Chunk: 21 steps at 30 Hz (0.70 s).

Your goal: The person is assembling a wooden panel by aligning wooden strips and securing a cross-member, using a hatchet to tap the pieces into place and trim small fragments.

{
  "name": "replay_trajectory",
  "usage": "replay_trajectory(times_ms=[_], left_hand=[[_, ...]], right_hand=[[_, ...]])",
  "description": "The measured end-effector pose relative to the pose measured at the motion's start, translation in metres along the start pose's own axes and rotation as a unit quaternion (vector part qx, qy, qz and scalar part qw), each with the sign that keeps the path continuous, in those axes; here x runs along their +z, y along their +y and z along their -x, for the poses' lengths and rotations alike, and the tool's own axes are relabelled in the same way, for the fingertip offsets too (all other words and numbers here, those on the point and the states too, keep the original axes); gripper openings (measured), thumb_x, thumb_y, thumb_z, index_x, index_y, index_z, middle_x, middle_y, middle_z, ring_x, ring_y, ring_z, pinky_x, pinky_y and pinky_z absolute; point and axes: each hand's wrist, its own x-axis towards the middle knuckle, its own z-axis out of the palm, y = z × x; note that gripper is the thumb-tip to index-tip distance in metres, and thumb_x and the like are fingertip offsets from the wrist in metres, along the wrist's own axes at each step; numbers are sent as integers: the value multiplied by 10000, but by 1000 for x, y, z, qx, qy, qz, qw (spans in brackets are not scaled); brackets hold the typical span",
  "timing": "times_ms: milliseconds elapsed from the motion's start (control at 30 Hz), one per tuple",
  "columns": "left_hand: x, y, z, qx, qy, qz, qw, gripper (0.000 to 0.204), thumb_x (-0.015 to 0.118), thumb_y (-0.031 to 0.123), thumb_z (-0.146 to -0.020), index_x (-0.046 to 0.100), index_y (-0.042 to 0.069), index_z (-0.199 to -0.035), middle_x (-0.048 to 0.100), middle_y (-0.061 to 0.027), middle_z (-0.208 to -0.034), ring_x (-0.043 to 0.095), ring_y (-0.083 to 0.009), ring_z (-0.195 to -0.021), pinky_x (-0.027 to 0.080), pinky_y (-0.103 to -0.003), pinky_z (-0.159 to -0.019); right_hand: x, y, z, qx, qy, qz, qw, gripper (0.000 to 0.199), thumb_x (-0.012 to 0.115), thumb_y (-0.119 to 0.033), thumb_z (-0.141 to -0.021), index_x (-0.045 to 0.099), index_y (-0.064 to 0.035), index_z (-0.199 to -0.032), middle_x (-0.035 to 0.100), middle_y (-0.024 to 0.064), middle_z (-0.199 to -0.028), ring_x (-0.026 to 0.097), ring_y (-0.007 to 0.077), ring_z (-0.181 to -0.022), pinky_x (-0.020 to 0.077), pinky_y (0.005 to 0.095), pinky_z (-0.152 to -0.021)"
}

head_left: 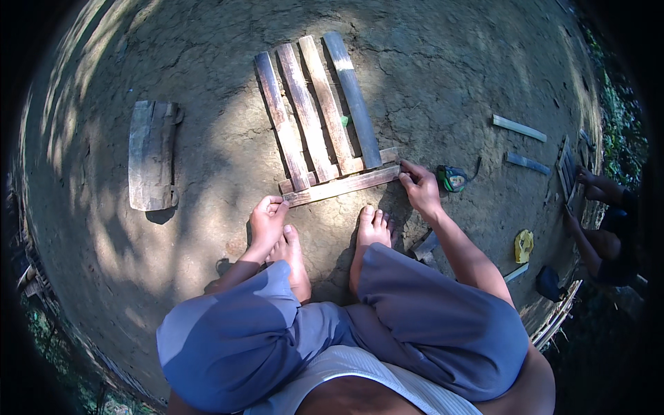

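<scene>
Left hand [266, 220] fingers pinch crossbar [342, 186] left end; right hand [420, 188] pinches right end, squaring it under slats [315, 111] on ground [207, 173].

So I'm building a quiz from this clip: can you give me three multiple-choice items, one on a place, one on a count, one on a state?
1. Where is the tape measure?
A. right of the right hand
B. on the plank
C. between the feet

2. How many long slats lie across the crosspieces?
A. two
B. four
C. seven

3. The left hand is:
A. raised in the air
B. holding a hammer
C. at the near crosspiece's end

Key: 1 A, it lies on the ground just past that hand; 2 B, four slats lie side by side; 3 C, its fingers meet the crosspiece's left end.
</scene>
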Motion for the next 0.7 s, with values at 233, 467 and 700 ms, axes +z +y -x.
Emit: replay_trajectory(times_ms=[233,467,700], left_hand=[[2,15,7,-8,-3,0,1000,335,718,145,-944,642,-1,-1236,709,-5,-814,575,-39,-681,454,-241,-627],[1,18,10,-16,-1,-8,1000,317,720,154,-943,653,17,-1221,707,8,-793,555,-30,-649,436,-246,-593],[0,15,8,17,3,-9,1000,284,733,138,-925,675,17,-1175,744,-68,-806,642,-88,-652,501,-284,-585]], right_hand=[[1,-11,-6,4,11,49,999,372,673,-60,-956,662,47,-1312,669,98,-1184,639,156,-991,505,272,-896],[2,-17,-7,-12,12,31,999,378,658,-60,-956,663,31,-1323,667,77,-1143,611,136,-942,495,260,-858],[3,-20,-6,5,14,0,1000,381,678,-52,-931,681,9,-1306,664,84,-1126,607,137,-913,499,273,-847]])
